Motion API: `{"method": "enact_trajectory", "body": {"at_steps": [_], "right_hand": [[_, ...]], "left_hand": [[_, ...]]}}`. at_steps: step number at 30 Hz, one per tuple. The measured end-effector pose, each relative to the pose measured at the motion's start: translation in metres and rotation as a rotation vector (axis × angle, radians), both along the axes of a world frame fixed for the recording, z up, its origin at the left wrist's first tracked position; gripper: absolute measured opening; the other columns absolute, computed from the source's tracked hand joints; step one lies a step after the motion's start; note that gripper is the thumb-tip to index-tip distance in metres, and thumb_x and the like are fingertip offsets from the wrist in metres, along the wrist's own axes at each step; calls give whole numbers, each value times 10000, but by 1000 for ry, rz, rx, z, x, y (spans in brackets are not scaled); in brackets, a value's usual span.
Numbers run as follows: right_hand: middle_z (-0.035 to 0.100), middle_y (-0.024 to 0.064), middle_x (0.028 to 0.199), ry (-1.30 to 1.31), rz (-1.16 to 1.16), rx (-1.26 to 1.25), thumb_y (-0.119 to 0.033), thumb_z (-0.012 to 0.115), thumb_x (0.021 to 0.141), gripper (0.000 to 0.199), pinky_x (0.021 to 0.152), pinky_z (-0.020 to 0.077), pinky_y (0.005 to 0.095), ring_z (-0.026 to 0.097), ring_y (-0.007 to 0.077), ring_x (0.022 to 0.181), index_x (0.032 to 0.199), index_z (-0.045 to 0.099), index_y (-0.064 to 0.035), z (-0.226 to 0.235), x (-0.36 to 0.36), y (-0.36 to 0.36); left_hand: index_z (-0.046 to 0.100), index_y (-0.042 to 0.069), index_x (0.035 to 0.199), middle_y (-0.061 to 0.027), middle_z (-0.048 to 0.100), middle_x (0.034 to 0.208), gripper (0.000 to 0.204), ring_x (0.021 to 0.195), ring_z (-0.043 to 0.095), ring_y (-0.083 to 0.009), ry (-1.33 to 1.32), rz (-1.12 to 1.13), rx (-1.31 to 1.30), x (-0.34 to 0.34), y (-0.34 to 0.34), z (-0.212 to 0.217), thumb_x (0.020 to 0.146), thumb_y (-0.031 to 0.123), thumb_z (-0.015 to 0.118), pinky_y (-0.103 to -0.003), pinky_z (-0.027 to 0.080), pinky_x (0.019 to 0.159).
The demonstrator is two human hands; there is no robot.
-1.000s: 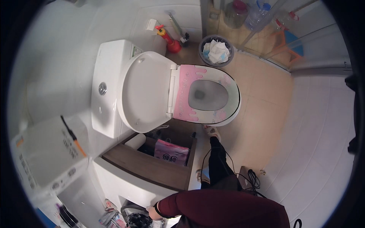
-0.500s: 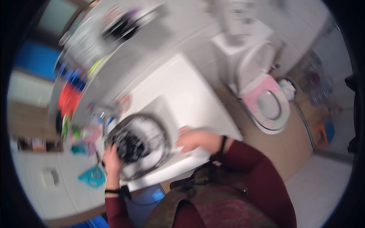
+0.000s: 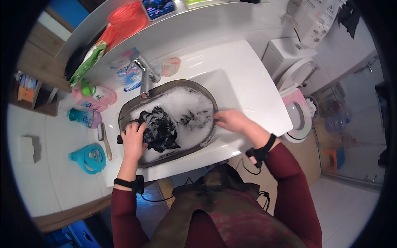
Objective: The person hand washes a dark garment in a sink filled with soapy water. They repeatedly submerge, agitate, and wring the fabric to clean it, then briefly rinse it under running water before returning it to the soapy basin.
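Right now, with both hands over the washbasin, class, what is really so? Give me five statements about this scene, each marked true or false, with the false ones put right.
1. The left hand touches the dark cloth. True.
2. The right hand is on the faucet. False: it is at the right-hand rim of the tub.
3. White suds lie in the tub. True.
4. The toilet lid is closed. False: it is raised.
5. The brush lies to the left of the tub. True.
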State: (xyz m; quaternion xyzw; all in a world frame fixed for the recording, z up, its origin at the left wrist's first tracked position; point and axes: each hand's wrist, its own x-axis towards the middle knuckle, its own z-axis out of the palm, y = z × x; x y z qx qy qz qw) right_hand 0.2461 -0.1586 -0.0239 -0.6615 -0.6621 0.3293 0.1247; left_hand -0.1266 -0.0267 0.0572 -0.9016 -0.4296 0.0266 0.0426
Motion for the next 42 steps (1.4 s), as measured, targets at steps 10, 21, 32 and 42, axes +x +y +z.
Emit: {"method": "enact_trajectory", "body": {"at_steps": [10,21,32,42], "right_hand": [[522,100,1478,1151,-651,-229,-604,654,888,753,1097,397,378,493,258,1343,1414,535,-79,1,-152,85],[625,129,1159,570,-419,630,13,704,705,446,956,502,362,625,299,1080,1145,649,-41,3,-241,99],[171,253,1606,-88,-149,326,-625,631,859,798,1050,350,687,217,558,1431,1486,422,-178,20,-296,44],[163,309,1575,-88,-243,27,-350,714,834,762,1075,378,599,282,573,1360,1457,319,-157,-20,-301,74]], "left_hand": [[629,182,1230,-89,565,1232,609,1237,517,-302,-183,-495,124,-11,17,22,641,57,722,-558,380,992],[404,181,1501,-92,516,1323,755,1331,447,-308,-264,-470,115,-71,78,-42,798,68,654,-520,381,999],[417,223,1487,-210,253,1554,1062,1384,300,-486,-145,-375,-341,-105,67,-42,575,454,911,-659,384,1015],[599,139,1043,-85,518,998,387,937,549,-319,-277,-479,-259,-59,88,-81,687,200,738,-464,460,745]]}}
